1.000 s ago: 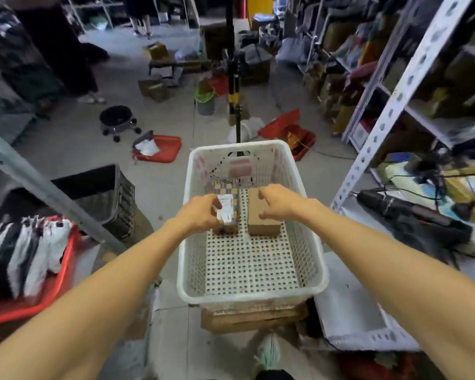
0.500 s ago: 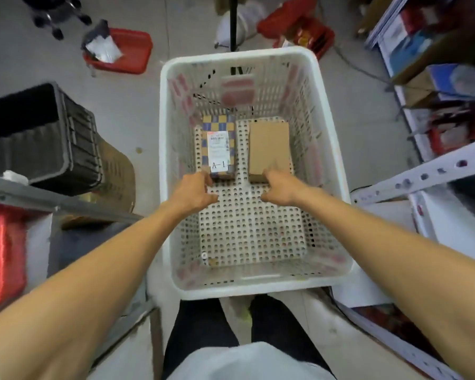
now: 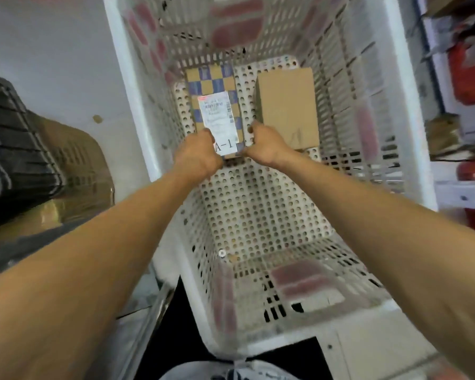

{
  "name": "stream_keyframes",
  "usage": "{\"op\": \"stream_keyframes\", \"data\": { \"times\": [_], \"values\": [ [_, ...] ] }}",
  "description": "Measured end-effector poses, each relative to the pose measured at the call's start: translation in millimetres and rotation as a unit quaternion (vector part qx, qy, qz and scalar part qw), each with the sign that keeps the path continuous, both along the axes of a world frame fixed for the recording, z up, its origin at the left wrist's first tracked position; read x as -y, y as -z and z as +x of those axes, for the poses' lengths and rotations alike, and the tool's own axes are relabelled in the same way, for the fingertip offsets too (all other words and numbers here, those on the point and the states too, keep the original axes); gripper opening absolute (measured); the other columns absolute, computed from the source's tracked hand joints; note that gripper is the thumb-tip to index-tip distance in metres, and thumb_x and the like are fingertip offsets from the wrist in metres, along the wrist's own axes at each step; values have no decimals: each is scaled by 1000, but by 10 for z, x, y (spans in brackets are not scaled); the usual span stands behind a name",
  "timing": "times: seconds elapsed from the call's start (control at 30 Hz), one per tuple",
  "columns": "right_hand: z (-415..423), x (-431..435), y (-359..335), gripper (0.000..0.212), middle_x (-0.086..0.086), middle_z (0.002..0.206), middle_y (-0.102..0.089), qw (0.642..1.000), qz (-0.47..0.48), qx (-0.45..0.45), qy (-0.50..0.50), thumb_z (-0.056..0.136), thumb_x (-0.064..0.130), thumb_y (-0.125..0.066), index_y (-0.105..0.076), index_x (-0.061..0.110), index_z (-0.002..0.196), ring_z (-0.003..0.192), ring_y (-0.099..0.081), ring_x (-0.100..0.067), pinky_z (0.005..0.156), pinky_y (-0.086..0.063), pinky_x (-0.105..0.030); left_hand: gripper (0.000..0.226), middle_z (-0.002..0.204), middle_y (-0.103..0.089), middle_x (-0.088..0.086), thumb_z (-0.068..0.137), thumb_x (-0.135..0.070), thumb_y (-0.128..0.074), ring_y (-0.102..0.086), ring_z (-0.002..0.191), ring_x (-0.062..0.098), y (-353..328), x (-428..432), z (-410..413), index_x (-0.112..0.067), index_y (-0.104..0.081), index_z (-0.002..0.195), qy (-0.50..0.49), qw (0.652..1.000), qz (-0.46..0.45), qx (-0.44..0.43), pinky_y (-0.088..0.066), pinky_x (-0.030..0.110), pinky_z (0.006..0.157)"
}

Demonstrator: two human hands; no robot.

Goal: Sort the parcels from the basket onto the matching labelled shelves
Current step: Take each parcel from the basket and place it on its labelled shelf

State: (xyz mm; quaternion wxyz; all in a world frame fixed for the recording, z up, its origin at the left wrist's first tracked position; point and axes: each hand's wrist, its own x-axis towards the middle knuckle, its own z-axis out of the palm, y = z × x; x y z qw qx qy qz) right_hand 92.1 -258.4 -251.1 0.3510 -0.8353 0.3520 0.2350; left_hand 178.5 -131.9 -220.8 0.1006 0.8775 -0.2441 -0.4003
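Both forearms reach forward and down into the white basket (image 3: 139,111), converging toward its far half. The left hand (image 3: 199,159) grips the near left corner of the checkered parcel (image 3: 211,80), fingers curled over the edge, knuckles up. The right hand (image 3: 266,146) pinches the near right corner of the same parcel, its wrist angled inward. Neither hand holds anything else.

The checkered parcel lies flat in the far left part of the basket floor (image 3: 258,209), long axis pointing away from the person. Its white label (image 3: 217,113) faces up and reads "A-1" at the near end, partly covered by the left hand. Whether the near end is off the floor cannot be told.

A plain brown parcel (image 3: 287,105) lies just beside it on the right, parallel, with a narrow strip of perforated floor between them. The right hand sits at that parcel's near left corner; contact cannot be confirmed.

The near half of the basket floor lies bare between the forearms. The slotted walls rise steeply on all sides, and the basket is open above.

Outside the left wall, a black crate (image 3: 14,149) and a cardboard carton (image 3: 74,160) stand on the ground.
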Motion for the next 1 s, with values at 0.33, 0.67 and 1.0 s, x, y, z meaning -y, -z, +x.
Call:
{"op": "stream_keyframes", "data": {
  "times": [0.33, 0.67, 1.0],
  "values": [
    [390, -74, 1184, 97, -11, 146, -42, 919, 222, 91, 312, 80, 29, -78, -14, 4, 149, 129, -47, -26, 104, -43, -43, 30, 107, -62, 10, 82, -22, -61, -60, 93, 29, 584, 121, 316, -10, -55, 109, 59, 997, 39, 17, -50, 37, 73],
    [-787, -525, 1131, 92, -6, 145, -45, 912, 256, 45, 318, 79, 22, -79, -21, 8, 149, 129, -48, -25, 98, -46, -35, 52, 122, -54, 14, 86, -19, -64, -55, 109, 33, 631, 13, -178, -6, -41, 131, -120, 989, 79, -42, -47, 37, 76],
    [-1681, -566, 1059, 93, 13, 129, -57, 907, 314, 89, 267, 76, 8, -79, -27, 34, 149, 116, -59, -12, 96, -51, -47, 40, 111, -57, 7, 87, -23, -66, -55, 99, 26, 529, -306, -840, -6, -49, 118, -148, 984, 55, -82, -41, 31, 75]
  ]
}}
